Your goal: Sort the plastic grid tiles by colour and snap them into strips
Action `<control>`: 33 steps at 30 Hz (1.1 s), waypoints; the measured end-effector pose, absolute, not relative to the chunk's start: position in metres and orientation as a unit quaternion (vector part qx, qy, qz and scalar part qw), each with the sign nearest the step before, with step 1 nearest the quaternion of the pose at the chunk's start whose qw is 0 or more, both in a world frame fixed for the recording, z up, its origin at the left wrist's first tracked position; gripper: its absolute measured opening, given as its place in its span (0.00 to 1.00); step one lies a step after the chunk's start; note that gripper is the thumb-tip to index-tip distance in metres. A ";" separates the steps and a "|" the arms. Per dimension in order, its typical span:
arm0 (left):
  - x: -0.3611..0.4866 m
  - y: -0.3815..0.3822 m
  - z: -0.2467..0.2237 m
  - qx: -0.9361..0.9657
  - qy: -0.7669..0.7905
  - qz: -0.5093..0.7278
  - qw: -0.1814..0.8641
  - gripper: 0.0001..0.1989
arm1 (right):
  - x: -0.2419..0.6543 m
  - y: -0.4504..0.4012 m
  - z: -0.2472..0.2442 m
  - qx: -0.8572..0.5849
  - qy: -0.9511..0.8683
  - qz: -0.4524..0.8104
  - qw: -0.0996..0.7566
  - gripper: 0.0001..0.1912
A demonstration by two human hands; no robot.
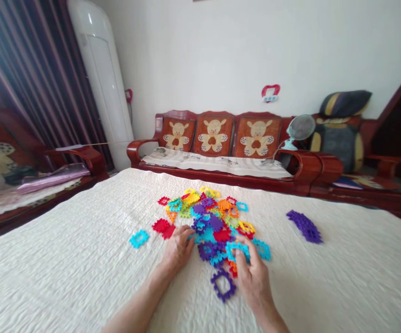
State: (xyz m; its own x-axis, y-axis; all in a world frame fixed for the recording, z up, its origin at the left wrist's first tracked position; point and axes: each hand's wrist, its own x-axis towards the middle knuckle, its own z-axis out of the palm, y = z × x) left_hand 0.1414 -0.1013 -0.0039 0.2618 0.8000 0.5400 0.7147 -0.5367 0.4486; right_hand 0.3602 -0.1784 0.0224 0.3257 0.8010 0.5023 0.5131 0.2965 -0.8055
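My right hand (254, 273) pinches a light blue square interlocking piece (233, 247) with a toothed edge, its thumb across the front. My left hand (179, 247) rests at the left side of the pile, fingers curled onto a light blue piece (191, 237) that is mostly hidden. Between and beyond both hands spreads a heap of loose toothed plastic pieces (216, 223) in purple, red, yellow, orange, green and light blue. A purple square frame (223, 286) lies nearest to me, left of my right wrist.
A light blue frame (139, 238) lies apart on the left of the quilted white cover (65, 259). To the right sits a row of purple pieces (304, 225). Beyond stand a wooden sofa (207, 173) with bear-patterned cushions and a small fan (300, 127).
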 end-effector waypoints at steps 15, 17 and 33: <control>0.144 -0.095 -0.010 0.762 0.432 0.473 0.094 0.13 | 0.341 -0.109 0.038 -0.614 -0.647 0.087 0.443 0.19; 0.143 -0.092 -0.013 0.740 0.442 0.500 0.085 0.14 | 0.338 -0.093 0.039 -0.590 -0.673 0.038 0.444 0.17; 0.138 -0.084 -0.019 0.665 0.488 0.565 -0.024 0.17 | 0.296 0.001 0.040 -0.638 -0.745 -0.012 0.195 0.13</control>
State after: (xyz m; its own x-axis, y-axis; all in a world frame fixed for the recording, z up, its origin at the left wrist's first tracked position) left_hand 0.1382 -0.0837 -0.0192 -0.1145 0.6218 0.7748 0.6771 -0.5219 0.5188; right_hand 0.2964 0.0007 0.0396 -0.1098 0.9457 0.3061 0.9551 0.1857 -0.2310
